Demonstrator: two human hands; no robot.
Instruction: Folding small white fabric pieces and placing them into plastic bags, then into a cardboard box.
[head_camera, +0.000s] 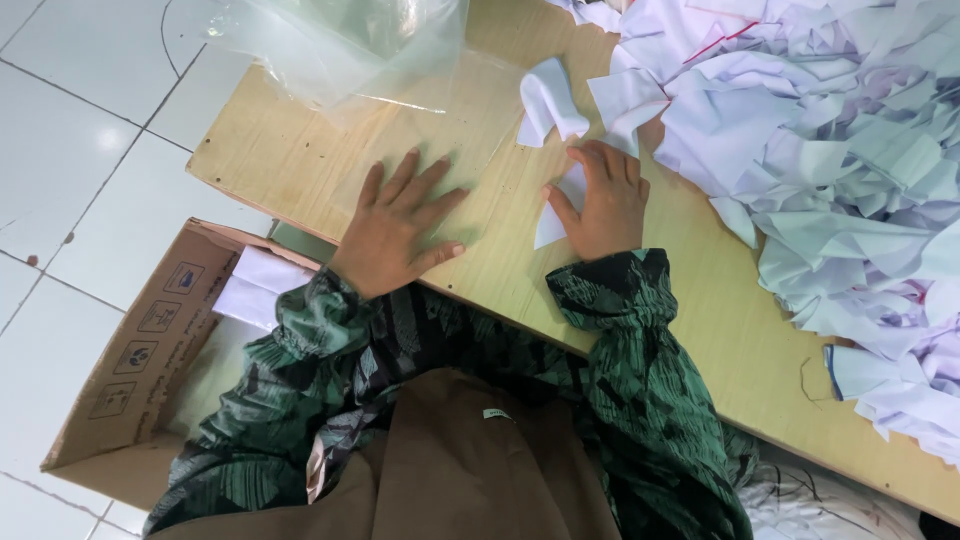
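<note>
White cloth piece (553, 205) under the flat right hand (603, 203) — pile (830, 170) at 2 o'clock; left hand (395, 225) lies splayed, empty, on clear plastic (440, 130).

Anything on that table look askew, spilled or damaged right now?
Nothing looks damaged. The white fabric pieces lie in a loose, rumpled heap on the wooden table, some spilling past its edge. The left hand lies flat on a clear plastic bag; the right hand rests on a small white piece.
</note>
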